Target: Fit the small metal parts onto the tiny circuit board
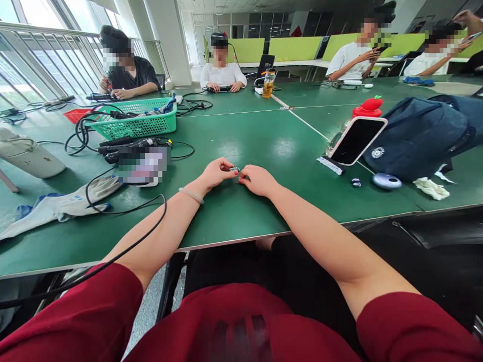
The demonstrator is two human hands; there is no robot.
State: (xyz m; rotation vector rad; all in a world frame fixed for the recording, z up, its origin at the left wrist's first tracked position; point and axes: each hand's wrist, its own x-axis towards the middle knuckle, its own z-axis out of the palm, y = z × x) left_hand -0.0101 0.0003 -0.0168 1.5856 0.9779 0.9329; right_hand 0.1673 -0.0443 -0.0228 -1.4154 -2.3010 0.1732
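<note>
Over the green table (211, 211), my left hand (217, 173) pinches a tiny flat piece (234, 169) between thumb and fingers. That piece looks dark with pale markings, like a small circuit board, but it is too small to name surely. Close to its right side is my right hand (258, 179), fingertips pressed together and pointing at the left hand. Whatever sits between the right fingertips, if anything, I cannot make out.
A cable (151, 234) crosses my left forearm. Left lie work gloves (71, 203), black devices (128, 148) and a green basket (138, 120). Right stand a propped phone (358, 142) and a backpack (418, 130). Several people sit across the table.
</note>
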